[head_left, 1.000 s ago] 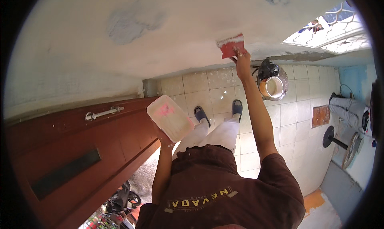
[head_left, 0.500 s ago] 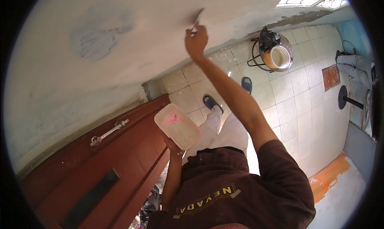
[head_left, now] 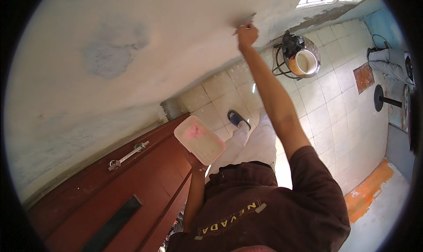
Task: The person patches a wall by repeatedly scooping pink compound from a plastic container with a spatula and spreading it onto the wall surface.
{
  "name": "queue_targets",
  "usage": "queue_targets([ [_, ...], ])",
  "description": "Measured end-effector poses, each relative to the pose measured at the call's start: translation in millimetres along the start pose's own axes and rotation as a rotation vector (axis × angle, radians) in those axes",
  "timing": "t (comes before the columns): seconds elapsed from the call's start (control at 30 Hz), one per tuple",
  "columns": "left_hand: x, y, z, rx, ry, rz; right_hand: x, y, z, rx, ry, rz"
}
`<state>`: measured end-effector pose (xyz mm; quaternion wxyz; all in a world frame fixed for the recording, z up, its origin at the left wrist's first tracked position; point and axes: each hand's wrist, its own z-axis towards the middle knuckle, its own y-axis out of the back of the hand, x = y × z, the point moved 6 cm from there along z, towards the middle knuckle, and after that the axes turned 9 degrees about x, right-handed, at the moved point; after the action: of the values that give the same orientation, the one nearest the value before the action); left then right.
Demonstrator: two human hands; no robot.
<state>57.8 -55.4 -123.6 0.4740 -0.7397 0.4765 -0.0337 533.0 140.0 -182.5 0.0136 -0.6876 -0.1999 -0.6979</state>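
Head cam, only view we've got: our right hand [head_left: 246, 34] is up at full arm's reach against the white wall [head_left: 132, 40], fingers clamped round a scraper [head_left: 245, 22], a thin flat blade seen edge-on, its tip touching the plaster. Blade's too small and dark here to tell colour or handle. The wall looks chalky and matte, w/ a rough grey-blue patch [head_left: 110, 54] well to the left of the blade, blotchy at the edges. Our left hand [head_left: 197, 160] sits low, near the chest, closed under a shallow rectangular tray [head_left: 199, 139], white plastic w/ rounded corners, tilted, a pink smear in its upper end; the fingers are mostly hidden beneath it. Just beside the tray is a glossy red-brown wooden door [head_left: 101, 194], w/ a metal handle [head_left: 128, 155] and a dark slot lower down. Below us, pale square floor tiles [head_left: 321, 102], a bit shiny, grimy grout. A dark sandal [head_left: 238, 119] shows at the end of the white trouser leg. Near the wall base stands a round bucket [head_left: 304, 60], orange inside, in a dark wire frame. Far right, an orange strip [head_left: 368, 188] of floor.
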Motion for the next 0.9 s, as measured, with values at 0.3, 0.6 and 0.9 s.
queue_targets([
  [0.3, -46, -58, 5, 0.160, -0.093, -0.037, 118, 43, -182, 0.774, -0.138, 0.368],
  [0.6, -52, -163, 64, 0.427, -0.210, 0.031, 234, 218, -211, 0.872, 0.082, 0.129],
  [0.9, 8, -255, 96, 0.567, -0.192, -0.056, 297, 237, -181, 0.851, 0.605, -0.406],
])
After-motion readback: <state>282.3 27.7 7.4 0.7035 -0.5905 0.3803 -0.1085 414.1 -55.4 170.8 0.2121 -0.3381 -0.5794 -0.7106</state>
